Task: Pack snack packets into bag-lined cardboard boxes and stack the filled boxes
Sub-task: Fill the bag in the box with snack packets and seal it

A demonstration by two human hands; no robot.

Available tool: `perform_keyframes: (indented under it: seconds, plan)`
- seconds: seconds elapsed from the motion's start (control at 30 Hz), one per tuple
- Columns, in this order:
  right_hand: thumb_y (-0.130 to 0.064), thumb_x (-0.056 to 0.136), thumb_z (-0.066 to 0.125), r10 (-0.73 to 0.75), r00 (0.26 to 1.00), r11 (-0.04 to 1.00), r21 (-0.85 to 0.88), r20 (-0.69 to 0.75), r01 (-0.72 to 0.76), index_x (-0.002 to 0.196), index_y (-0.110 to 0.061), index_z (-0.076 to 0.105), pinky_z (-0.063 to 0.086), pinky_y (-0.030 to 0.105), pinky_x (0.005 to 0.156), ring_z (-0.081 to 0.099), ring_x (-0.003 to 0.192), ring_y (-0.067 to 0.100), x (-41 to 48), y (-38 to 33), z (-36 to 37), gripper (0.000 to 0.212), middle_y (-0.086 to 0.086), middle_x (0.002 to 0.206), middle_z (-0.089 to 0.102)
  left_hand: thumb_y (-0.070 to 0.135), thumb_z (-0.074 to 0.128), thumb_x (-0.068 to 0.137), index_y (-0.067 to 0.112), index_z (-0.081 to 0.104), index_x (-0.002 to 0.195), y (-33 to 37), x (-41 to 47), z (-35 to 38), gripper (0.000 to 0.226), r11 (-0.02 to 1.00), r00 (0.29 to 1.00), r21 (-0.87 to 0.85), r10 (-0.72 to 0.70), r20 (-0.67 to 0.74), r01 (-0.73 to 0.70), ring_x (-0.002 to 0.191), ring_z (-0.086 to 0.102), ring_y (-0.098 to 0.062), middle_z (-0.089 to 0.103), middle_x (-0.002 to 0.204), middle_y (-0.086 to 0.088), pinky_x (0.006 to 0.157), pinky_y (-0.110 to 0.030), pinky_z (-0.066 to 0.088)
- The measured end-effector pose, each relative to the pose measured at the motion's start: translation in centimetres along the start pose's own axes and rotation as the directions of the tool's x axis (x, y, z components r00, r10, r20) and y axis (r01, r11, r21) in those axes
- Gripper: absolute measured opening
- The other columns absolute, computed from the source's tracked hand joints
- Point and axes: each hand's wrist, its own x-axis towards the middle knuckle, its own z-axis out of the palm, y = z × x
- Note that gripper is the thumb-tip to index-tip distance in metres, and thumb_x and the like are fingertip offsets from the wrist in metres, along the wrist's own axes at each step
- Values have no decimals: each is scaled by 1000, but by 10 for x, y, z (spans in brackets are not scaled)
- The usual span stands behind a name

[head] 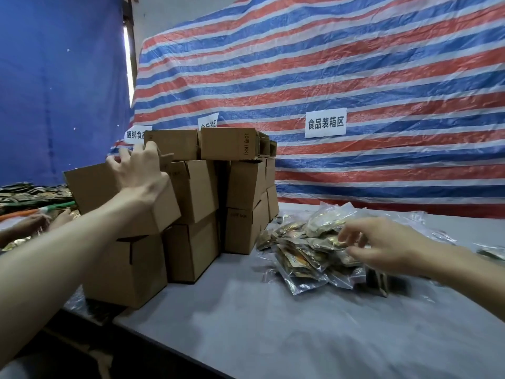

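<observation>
A brown cardboard box (93, 187) sits tilted on top of another closed box (128, 263) at the left end of the grey table (273, 329). My left hand (139, 166) lies over its top, with spread fingers curled over the far edge, gripping it. More closed boxes (226, 144) are stacked three high behind and to the right. A heap of snack packets in clear bags (300, 258) lies on the table to the right. My right hand (382, 243) hovers just above this heap with loosely bent fingers that hold nothing. It is blurred.
A striped tarp (355, 64) with paper signs (325, 123) hangs behind the table. Another person's hands (35, 222) work at the far left beside a further heap of packets (27, 192). Loose clear bags (442, 236) lie at the right.
</observation>
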Motion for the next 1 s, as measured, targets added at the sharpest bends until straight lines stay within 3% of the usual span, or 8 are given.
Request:
perform_keyframes:
  seconds: [0.23, 0.33, 0.43, 0.57, 0.73, 0.8, 0.9, 1.0]
  plan:
    - [-37, 90, 66, -55, 995, 998, 26, -87, 57, 91, -48, 54, 56, 36, 79, 61, 86, 3, -4, -5, -4, 17, -19, 94, 65, -3, 61, 82, 1, 61, 124, 22, -18, -51, 42, 984, 983, -149, 67, -173, -93, 116, 48, -50, 56, 124, -26, 106, -62, 31]
    - [-35, 91, 67, -66, 992, 997, 40, -112, 71, 103, -47, 54, 52, 27, 74, 60, 87, 2, -7, -5, -4, 22, -21, 93, 61, -2, 59, 87, 0, 60, 127, 40, -34, -73, 40, 959, 964, -212, 137, -226, -186, 121, 46, -49, 55, 128, -26, 110, -62, 28]
    - [-33, 93, 66, -48, 994, 996, 65, -100, 55, 131, -37, 49, 46, 20, 70, 60, 89, 3, -10, -3, -1, 42, -17, 100, 59, -1, 60, 90, 2, 61, 127, 65, -56, -88, 37, 907, 934, -277, 248, -258, -317, 123, 46, -47, 55, 126, -23, 115, -62, 25]
    - [-35, 92, 64, -14, 997, 1000, 9, -77, 14, 149, -35, 26, 50, 27, 80, 58, 97, 9, -18, 5, 1, 69, -11, 111, 57, -8, 62, 86, 2, 64, 121, 103, -90, -99, 36, 752, 845, -391, 434, -311, -530, 115, 50, -41, 60, 116, -19, 108, -60, 33]
    - [-42, 91, 65, 57, 996, 998, -1, -62, -57, 148, -49, 5, 55, 36, 92, 57, 103, 9, -30, 25, -2, 83, -10, 122, 56, -6, 65, 81, 4, 66, 115, 144, -127, -95, 35, 499, 695, -495, 600, -396, -712, 108, 53, -34, 62, 111, -14, 100, -48, 40]
    - [-45, 92, 65, 117, 990, 993, 13, -73, -116, 151, -46, 3, 55, 37, 94, 57, 107, 11, -33, 36, -1, 86, -1, 137, 56, -1, 65, 84, 3, 64, 114, 158, -139, -85, 31, 415, 653, -532, 641, -404, -738, 105, 55, -33, 62, 110, -14, 95, -48, 46]
    - [-46, 89, 71, 211, 975, 974, 95, -74, -203, 156, -42, -2, 49, 42, 105, 51, 133, 23, -41, 55, -3, 100, 4, 160, 36, 5, 67, 89, 2, 60, 109, 172, -158, -61, 22, 333, 629, -597, 668, -396, -730, 98, 60, -29, 63, 107, -13, 84, -44, 53]
    - [-34, 84, 78, 265, 964, 958, 120, -27, -260, 151, -56, 1, 53, 41, 99, 53, 125, 25, -57, 77, -8, 105, 7, 157, 34, 4, 74, 88, 9, 54, 106, 178, -175, -25, 28, 278, 615, -664, 708, -347, -694, 88, 60, -19, 59, 106, -7, 69, -28, 53]
